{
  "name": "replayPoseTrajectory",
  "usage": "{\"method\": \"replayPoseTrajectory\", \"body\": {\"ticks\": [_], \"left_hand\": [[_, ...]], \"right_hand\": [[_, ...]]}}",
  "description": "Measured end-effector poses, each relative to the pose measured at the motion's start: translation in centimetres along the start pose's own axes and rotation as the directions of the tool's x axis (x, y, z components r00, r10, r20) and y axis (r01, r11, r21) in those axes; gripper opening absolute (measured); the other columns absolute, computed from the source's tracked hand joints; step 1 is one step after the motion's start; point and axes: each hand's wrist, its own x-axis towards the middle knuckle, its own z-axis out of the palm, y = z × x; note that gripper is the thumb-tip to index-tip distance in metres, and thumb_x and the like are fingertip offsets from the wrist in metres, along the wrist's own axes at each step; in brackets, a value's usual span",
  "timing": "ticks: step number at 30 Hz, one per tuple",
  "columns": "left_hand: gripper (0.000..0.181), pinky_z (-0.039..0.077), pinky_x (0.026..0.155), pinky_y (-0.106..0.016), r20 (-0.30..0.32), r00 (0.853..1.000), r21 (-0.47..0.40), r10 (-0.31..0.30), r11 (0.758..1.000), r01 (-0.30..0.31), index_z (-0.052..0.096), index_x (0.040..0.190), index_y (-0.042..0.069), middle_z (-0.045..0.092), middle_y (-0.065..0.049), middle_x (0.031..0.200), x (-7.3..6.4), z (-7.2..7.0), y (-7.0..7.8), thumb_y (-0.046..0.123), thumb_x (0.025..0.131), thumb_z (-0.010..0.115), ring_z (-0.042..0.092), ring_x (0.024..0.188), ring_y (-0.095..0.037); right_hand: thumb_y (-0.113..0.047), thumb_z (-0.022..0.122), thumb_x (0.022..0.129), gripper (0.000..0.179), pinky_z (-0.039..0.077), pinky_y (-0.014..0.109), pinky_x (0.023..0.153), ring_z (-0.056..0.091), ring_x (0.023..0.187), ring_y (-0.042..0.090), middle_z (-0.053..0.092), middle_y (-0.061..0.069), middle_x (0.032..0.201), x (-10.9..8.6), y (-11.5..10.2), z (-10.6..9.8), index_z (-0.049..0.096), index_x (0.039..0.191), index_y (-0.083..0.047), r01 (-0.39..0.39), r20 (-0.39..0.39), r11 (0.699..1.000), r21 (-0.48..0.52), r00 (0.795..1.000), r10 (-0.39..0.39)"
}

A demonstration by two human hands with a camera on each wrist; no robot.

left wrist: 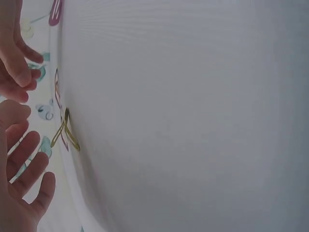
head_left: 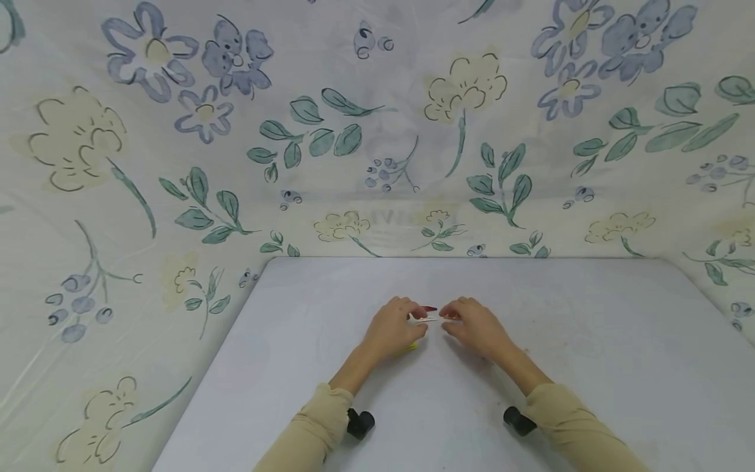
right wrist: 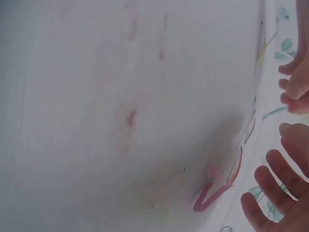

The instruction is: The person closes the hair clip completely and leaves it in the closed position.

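Observation:
In the head view my left hand (head_left: 394,329) and right hand (head_left: 474,328) face each other just above the white table, fingers loosely bent and tips a short way apart. Thin pale pieces (head_left: 428,320) lie between the fingertips; contact with them cannot be made out. A dark red hair clip (head_left: 431,308) shows behind, and a yellow one (head_left: 413,346) peeks out by the left hand. The left wrist view shows a yellow-green clip (left wrist: 66,129) and a pink clip (left wrist: 55,13). Another pink clip (right wrist: 208,197) appears beside an orange-red clip (right wrist: 235,166) in the right wrist view.
The white table (head_left: 283,367) runs back to a hanging cloth (head_left: 407,85) printed with flowers and leaves. Faint brownish stains (right wrist: 130,118) mark the surface on the right side. Dark wrist cameras (head_left: 361,424) stick out beside the beige sleeves (head_left: 315,426).

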Motion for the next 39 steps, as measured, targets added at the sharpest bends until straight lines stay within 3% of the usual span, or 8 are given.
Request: {"method": "replayPoseTrajectory", "body": {"ticks": [9, 14, 21, 30, 36, 39], "left_hand": [[0.017, 0.049, 0.076, -0.031, 0.001, 0.999, -0.032, -0.033, 0.999, 0.033, 0.072, 0.099, 0.016, 0.067, 0.003, 0.097, -1.2, -0.6, -0.6, 0.025, 0.085, 0.072, 0.059, 0.093, -0.016], [0.019, 0.049, 0.078, -0.032, 0.005, 1.0, -0.048, -0.022, 0.999, 0.022, 0.072, 0.1, 0.015, 0.067, 0.002, 0.098, -1.9, -1.1, -1.0, 0.024, 0.084, 0.073, 0.06, 0.094, -0.017], [0.02, 0.05, 0.08, -0.032, 0.027, 0.999, -0.068, -0.037, 0.997, 0.039, 0.071, 0.102, 0.015, 0.066, 0.003, 0.097, -3.1, -1.6, -1.7, 0.022, 0.084, 0.073, 0.059, 0.095, -0.018], [0.027, 0.049, 0.083, -0.034, 0.12, 0.99, -0.113, -0.069, 0.99, 0.083, 0.071, 0.107, 0.012, 0.068, 0.002, 0.102, -4.0, -2.0, -2.4, 0.022, 0.082, 0.074, 0.058, 0.094, -0.016], [0.026, 0.049, 0.081, -0.035, 0.146, 0.989, -0.108, -0.035, 0.993, 0.051, 0.072, 0.105, 0.009, 0.067, 0.001, 0.097, -4.2, -2.1, -2.5, 0.019, 0.081, 0.076, 0.057, 0.092, -0.016], [0.025, 0.049, 0.081, -0.035, 0.151, 0.988, -0.091, -0.025, 0.995, 0.04, 0.073, 0.102, 0.008, 0.067, 0.001, 0.093, -4.2, -2.0, -2.5, 0.018, 0.08, 0.077, 0.057, 0.091, -0.016]], "right_hand": [[-0.017, 0.077, 0.086, 0.02, 0.052, 0.037, 0.085, 0.06, 0.095, 0.018, 0.066, -0.001, 0.098, -0.1, -1.5, 1.0, 0.071, 0.104, -0.014, 0.031, 0.007, 1.0, 0.0, 1.0, -0.031], [-0.013, 0.078, 0.084, 0.017, 0.052, 0.037, 0.082, 0.061, 0.09, 0.018, 0.065, -0.001, 0.093, -0.2, -2.0, 1.6, 0.071, 0.099, -0.014, 0.047, 0.006, 0.999, 0.026, 0.999, -0.048], [-0.011, 0.078, 0.083, 0.019, 0.054, 0.037, 0.083, 0.063, 0.091, 0.017, 0.068, -0.001, 0.095, -0.2, -2.5, 2.4, 0.072, 0.101, -0.013, 0.089, 0.008, 0.993, 0.072, 0.996, -0.09], [-0.006, 0.074, 0.085, 0.022, 0.053, 0.038, 0.085, 0.062, 0.094, 0.018, 0.067, -0.001, 0.1, -0.3, -3.2, 3.0, 0.071, 0.106, -0.013, 0.11, 0.056, 0.988, 0.107, 0.992, -0.116], [-0.004, 0.073, 0.085, 0.024, 0.053, 0.038, 0.088, 0.061, 0.096, 0.018, 0.069, 0.001, 0.102, -0.3, -3.9, 3.2, 0.071, 0.108, -0.01, 0.107, 0.102, 0.989, 0.098, 0.988, -0.117], [-0.003, 0.073, 0.084, 0.023, 0.052, 0.039, 0.088, 0.061, 0.095, 0.02, 0.07, 0.003, 0.1, -0.1, -3.9, 3.4, 0.072, 0.106, -0.009, 0.148, 0.103, 0.986, 0.075, 0.983, -0.155]]}}
